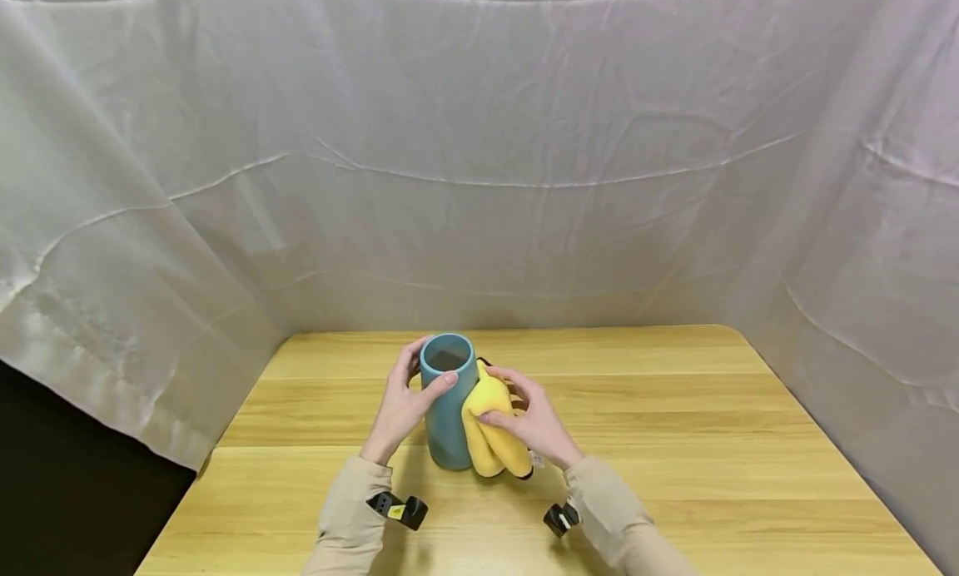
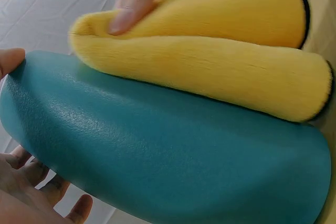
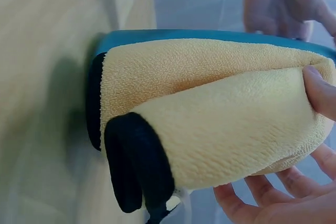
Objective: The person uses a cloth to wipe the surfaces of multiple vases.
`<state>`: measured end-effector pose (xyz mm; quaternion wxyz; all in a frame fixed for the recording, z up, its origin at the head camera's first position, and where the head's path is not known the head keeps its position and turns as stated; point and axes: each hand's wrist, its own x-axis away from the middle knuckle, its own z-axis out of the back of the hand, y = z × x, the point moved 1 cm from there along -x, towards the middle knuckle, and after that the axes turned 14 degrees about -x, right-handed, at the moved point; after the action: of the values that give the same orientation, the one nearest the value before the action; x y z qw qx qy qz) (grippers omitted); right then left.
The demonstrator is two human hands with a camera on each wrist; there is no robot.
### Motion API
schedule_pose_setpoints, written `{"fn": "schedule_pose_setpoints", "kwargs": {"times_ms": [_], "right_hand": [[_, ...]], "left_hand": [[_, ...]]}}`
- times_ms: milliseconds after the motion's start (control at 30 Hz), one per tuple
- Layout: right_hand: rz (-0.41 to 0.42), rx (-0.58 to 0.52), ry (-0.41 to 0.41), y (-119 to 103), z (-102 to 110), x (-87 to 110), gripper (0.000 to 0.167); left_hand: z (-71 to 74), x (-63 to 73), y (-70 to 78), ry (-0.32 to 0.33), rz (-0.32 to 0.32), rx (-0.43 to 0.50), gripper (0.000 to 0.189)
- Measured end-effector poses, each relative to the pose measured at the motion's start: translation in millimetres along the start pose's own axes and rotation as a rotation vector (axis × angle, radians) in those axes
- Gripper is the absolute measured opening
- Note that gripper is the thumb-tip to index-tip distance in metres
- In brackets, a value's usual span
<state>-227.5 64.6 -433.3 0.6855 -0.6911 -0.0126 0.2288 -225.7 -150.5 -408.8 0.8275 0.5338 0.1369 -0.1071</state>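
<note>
A tall blue-teal vase (image 1: 447,426) stands upright on the table, its round mouth facing up. Around its upper part, my left hand (image 1: 404,405) holds it, thumb in front just below the rim and fingers behind. A yellow cloth (image 1: 490,397) with dark edging hangs in folds from my right hand (image 1: 535,418), which pinches its top between thumb and fingers. In the left wrist view the folded cloth (image 2: 210,72) lies along the side of the vase (image 2: 157,140). The right wrist view shows the cloth (image 3: 210,119) covering most of the vase.
The wooden table (image 1: 674,459) extends to both sides and behind the vase. Grey-white curtains (image 1: 524,185) enclose it at the back and sides. A dark area (image 1: 67,468) shows at the lower left. Each wrist wears a small black camera (image 1: 400,509).
</note>
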Motion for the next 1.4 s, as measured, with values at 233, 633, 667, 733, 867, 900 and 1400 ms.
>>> {"fn": "schedule_pose_setpoints", "kwargs": {"times_ms": [233,633,667,733,867,900,1400], "right_hand": [[0.073,0.01,-0.012,-25.8,-1.5,-8.2,0.06],[0.082,0.006,-0.022,-20.7,0.7,-7.8,0.059],[0.071,0.003,-0.022,-17.6,1.1,-6.7,0.059],[0.036,-0.003,-0.022,-10.2,1.5,-3.8,0.059],[-0.033,-0.007,-0.028,5.0,2.3,1.9,0.059],[-0.047,-0.008,-0.03,7.7,2.3,3.0,0.059],[-0.088,-0.017,-0.039,18.4,2.6,6.6,0.059]], "left_hand": [[0.5,0.0,0.8,-0.001,-0.001,-0.004,0.062],[-0.2,0.7,1.6,-0.004,0.001,0.006,0.062],[-0.3,0.7,1.4,-0.003,0.0,0.007,0.062],[-0.3,0.7,0.8,-0.003,0.002,0.007,0.062],[0.2,0.7,0.3,-0.002,0.004,0.004,0.062],[0.4,0.7,0.3,-0.003,0.005,0.002,0.062],[-0.7,1.0,0.0,-0.005,-0.016,0.021,0.061]]}}
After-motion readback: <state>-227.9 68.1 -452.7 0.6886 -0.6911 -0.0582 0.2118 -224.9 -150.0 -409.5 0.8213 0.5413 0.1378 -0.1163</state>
